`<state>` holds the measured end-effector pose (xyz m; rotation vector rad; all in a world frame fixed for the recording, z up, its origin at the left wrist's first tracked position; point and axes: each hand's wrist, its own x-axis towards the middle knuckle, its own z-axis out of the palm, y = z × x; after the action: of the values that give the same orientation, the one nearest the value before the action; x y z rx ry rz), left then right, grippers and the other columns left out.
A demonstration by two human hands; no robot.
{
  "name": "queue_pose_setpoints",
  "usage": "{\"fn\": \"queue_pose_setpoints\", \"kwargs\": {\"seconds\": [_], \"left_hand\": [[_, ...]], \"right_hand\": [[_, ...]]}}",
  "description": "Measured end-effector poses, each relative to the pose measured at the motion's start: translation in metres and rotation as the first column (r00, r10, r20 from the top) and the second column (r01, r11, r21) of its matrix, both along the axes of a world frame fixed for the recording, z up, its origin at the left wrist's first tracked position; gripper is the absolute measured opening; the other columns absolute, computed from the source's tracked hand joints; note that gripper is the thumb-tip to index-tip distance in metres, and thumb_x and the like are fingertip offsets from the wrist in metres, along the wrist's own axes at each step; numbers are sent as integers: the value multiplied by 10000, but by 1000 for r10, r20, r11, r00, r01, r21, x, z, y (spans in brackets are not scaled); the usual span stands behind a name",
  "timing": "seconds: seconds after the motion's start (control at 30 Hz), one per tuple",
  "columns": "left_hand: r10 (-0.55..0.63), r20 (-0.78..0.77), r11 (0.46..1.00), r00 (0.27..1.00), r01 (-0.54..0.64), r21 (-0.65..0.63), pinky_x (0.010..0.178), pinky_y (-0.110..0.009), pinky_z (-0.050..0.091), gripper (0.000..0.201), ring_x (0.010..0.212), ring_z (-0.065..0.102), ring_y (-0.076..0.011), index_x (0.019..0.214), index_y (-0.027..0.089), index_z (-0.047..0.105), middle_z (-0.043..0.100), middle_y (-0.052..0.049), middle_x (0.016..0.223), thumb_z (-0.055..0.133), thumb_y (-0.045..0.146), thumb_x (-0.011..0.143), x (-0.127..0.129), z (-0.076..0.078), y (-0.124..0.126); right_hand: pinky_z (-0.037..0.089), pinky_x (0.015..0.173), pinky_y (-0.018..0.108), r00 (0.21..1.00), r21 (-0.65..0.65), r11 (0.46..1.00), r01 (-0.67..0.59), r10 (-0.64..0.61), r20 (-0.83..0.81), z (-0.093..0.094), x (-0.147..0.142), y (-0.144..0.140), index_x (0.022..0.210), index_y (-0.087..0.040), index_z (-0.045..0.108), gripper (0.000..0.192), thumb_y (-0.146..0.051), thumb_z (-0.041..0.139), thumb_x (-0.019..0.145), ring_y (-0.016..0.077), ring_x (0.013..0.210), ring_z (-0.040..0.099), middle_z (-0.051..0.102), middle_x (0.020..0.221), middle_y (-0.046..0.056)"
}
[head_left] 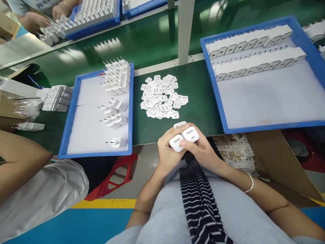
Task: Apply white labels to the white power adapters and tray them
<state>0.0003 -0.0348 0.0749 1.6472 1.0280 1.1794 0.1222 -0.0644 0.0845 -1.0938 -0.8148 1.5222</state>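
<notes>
Two white chargers are held side by side at the table's front edge, their printed end faces turned up toward me. My left hand (169, 149) is closed round the left charger (175, 143). Closed on the right charger (191, 134) is my right hand (203, 149), its thumb lying across onto the left charger's face. A loose white cover plate (179, 124) shows just beyond my fingers. Farther back lies a heap of similar white cover plates (158, 96) on the green table (198, 98). My fingers hide the chargers' bodies.
To the left, a blue-rimmed tray (131, 112) carries several plug-ended chargers (115, 76). Another blue-rimmed tray (223, 112) on the right bears two rows of chargers (259, 64). A metal post (186, 32) rises behind the heap. A co-worker's arm (22, 156) is at left; another person's hands (61, 10) are across.
</notes>
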Motion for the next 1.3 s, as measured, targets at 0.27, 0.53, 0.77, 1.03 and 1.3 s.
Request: {"fn": "queue_pose_setpoints", "kwargs": {"seconds": [0.27, 0.53, 0.77, 1.03, 1.3], "left_hand": [[12, 57, 999, 998, -9, -41, 776, -276, 607, 368, 946, 737, -196, 1116, 255, 765, 775, -55, 1071, 838, 248, 756, 3, -9, 1], [33, 64, 999, 997, -33, 13, 715, -247, 593, 334, 879, 741, -170, 1116, 261, 764, 780, -47, 1067, 797, 222, 786, 2, -16, 4], [125, -10, 972, 992, -120, 202, 790, -293, 617, 293, 951, 755, -192, 1159, 241, 744, 774, -75, 1144, 688, 218, 872, -1, -19, 3], [35, -115, 991, 993, -19, 134, 818, -313, 614, 378, 968, 746, -209, 1182, 241, 737, 771, -78, 1125, 772, 234, 806, -22, -11, 21], [121, -935, 990, 333, 27, 137, 974, -535, 522, 313, 1058, 689, -380, 992, 184, 776, 769, -131, 1022, 792, 211, 681, -113, 88, 175]], "right_hand": [[564, 815, 311, 998, -56, 998, -43, 41, -48, -4, 1, -1, 1192, -267, 502, 682, -320, 912, 649, 213, 1001, 641, 617, 1108, 36], [551, 816, 297, 995, -62, 997, -47, 41, -88, 0, -4, 3, 1175, -272, 508, 575, -342, 856, 723, 190, 977, 628, 611, 1070, 17], [531, 742, 290, 1000, -12, 1000, -9, 9, 17, 0, -10, 12, 989, -243, 536, 387, -433, 799, 779, 161, 826, 590, 585, 907, -13], [565, 947, 386, 985, 60, 989, -133, 139, -100, -15, -15, 23, 1299, -307, 422, 731, -444, 851, 723, 251, 1176, 609, 556, 1343, 83], [465, 1112, 486, 925, 48, 924, -380, 381, -3, -22, 19, 14, 1396, -358, 469, 574, -403, 730, 886, 275, 1355, 532, 424, 1546, 84]]}}
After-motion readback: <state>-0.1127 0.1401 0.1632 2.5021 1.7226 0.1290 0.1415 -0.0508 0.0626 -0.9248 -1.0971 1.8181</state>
